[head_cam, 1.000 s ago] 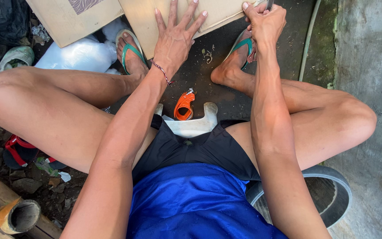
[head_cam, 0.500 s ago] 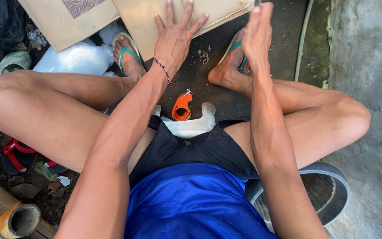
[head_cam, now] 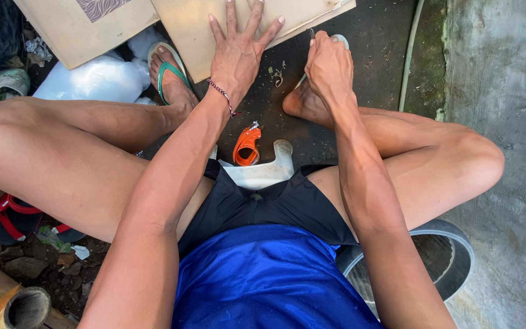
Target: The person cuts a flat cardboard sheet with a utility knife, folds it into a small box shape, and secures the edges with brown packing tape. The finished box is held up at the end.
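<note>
2 tan boards: one (head_cam: pixel 257 30), another (head_cam: pixel 83 27). 2 hands: left (head_cam: pixel 235 52), right (head_cam: pixel 330 67). 1 orange cutter (head_cam: pixel 246 147). 1 white plastic bag (head_cam: pixel 92 79). 1 bamboo tube (head_cam: pixel 22 307).

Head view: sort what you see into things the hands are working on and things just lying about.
In hand:
left hand flat on the tan board
right hand closed at that board's edge

Lying about:
orange cutter
second board
white plastic bag
bamboo piece
green hose
</note>
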